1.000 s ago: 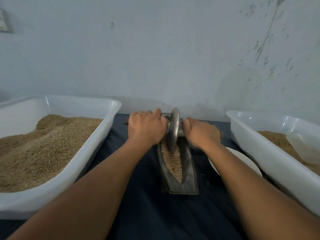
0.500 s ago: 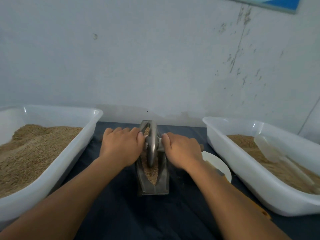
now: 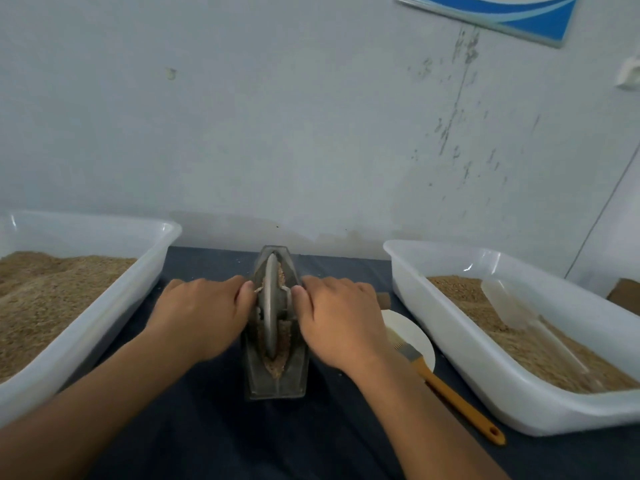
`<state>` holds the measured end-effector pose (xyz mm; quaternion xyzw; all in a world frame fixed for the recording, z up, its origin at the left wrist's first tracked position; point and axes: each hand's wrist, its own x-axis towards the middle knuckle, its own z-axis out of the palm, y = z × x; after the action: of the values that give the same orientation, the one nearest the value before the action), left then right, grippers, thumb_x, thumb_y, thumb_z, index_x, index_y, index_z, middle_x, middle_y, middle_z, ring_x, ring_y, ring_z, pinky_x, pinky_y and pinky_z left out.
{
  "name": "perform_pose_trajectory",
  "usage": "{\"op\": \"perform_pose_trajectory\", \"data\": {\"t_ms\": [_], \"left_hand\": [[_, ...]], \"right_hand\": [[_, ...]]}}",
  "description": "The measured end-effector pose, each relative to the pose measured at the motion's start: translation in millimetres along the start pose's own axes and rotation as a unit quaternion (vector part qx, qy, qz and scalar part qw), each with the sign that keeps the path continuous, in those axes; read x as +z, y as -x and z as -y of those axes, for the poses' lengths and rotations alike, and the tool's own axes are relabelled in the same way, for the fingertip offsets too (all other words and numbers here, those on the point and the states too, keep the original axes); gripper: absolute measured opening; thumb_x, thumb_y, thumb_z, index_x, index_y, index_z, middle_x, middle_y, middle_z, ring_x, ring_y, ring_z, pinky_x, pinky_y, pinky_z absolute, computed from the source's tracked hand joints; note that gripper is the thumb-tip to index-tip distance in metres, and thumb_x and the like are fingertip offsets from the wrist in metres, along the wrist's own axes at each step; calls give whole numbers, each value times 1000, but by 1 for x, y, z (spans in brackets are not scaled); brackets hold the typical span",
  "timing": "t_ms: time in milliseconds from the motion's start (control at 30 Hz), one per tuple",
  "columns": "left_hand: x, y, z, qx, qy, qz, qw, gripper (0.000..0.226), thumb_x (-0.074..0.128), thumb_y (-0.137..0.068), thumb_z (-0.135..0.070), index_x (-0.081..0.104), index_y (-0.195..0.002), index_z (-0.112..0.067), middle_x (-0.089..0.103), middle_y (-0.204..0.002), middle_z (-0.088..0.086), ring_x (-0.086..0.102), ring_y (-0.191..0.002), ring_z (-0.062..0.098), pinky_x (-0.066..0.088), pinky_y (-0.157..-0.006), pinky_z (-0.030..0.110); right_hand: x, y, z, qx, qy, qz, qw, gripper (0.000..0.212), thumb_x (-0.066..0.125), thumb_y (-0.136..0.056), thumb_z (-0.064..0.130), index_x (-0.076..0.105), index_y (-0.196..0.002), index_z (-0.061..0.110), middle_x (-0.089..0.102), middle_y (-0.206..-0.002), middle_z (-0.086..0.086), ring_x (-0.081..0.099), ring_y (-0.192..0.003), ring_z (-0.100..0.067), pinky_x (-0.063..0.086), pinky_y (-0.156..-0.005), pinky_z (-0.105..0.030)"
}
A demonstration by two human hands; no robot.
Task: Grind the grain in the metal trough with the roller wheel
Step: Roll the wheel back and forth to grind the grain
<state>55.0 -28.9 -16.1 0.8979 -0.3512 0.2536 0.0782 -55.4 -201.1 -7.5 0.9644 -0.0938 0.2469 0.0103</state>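
Note:
A narrow boat-shaped metal trough [image 3: 277,382] lies lengthwise on the dark cloth in the middle. Brown crushed grain [image 3: 277,363] fills its groove. The grey metal roller wheel [image 3: 270,313] stands on edge in the groove, about mid-length. My left hand [image 3: 204,317] grips the axle handle on the wheel's left side. My right hand [image 3: 341,322] grips the handle on the right, whose wooden end [image 3: 383,299] sticks out past my fingers. Most of the axle is hidden under my hands.
A white plastic tub [image 3: 104,306] heaped with grain stands at the left. Another white tub [image 3: 485,375] at the right holds grain and a clear scoop [image 3: 509,306]. A white plate [image 3: 415,337] and an orange-handled brush [image 3: 450,393] lie between trough and right tub. A wall rises close behind.
The wheel has rolled from the trough's far end toward me to about mid-length, both hands moving with it. The view has lifted and shifted right.

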Motion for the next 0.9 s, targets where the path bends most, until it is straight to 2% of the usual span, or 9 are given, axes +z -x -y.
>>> {"op": "perform_pose_trajectory", "data": {"t_ms": [100, 267, 400, 600, 800, 900], "left_hand": [[4, 0, 3, 42, -21, 3, 999, 41, -5, -87, -42, 35, -93, -36, 54, -76, -8, 42, -55, 8, 28, -56, 34], [14, -10, 1, 21, -48, -44, 998, 41, -2, -94, -45, 38, -99, -37, 55, -68, -9, 44, -53, 10, 26, -54, 33], [22, -31, -2, 9, -64, -54, 996, 35, 3, -94, -43, 37, -89, -34, 55, -66, -9, 47, -56, 13, 30, -59, 34], [38, -54, 6, -26, -15, -20, 999, 40, 6, -93, -45, 45, -93, -36, 62, -82, -10, 54, -69, 12, 34, -67, 37], [46, -73, 5, -56, -13, -24, 998, 37, 12, -94, -45, 46, -85, -32, 61, -81, -8, 53, -71, 16, 35, -67, 37], [50, -83, 6, -71, -2, -22, 997, 35, 15, -94, -43, 44, -82, -30, 60, -79, -5, 49, -69, 19, 36, -68, 38]], "right_hand": [[-2, -4, 5, 6, -5, -4, 1000, 49, 18, -104, 50, 62, -105, 28, 67, -97, 7, 60, -92, -18, 41, -92, -45], [8, -11, -4, 28, -18, 24, 999, 54, 14, -105, 51, 61, -98, 24, 65, -91, 4, 58, -83, -22, 41, -87, -46], [19, -21, -11, 52, -46, 55, 996, 55, 11, -105, 51, 58, -95, 23, 58, -84, 3, 54, -76, -23, 40, -79, -45], [30, -43, -13, 72, -50, 74, 993, 59, 8, -103, 52, 58, -94, 23, 61, -83, -1, 54, -74, -26, 39, -82, -47], [37, -68, -19, 98, -75, 87, 989, 54, 11, -102, 48, 58, -95, 22, 54, -76, -1, 51, -73, -27, 39, -78, -46], [40, -79, -21, 111, -85, 97, 985, 54, 11, -101, 47, 59, -96, 23, 58, -80, -3, 54, -74, -25, 41, -82, -47]]}}
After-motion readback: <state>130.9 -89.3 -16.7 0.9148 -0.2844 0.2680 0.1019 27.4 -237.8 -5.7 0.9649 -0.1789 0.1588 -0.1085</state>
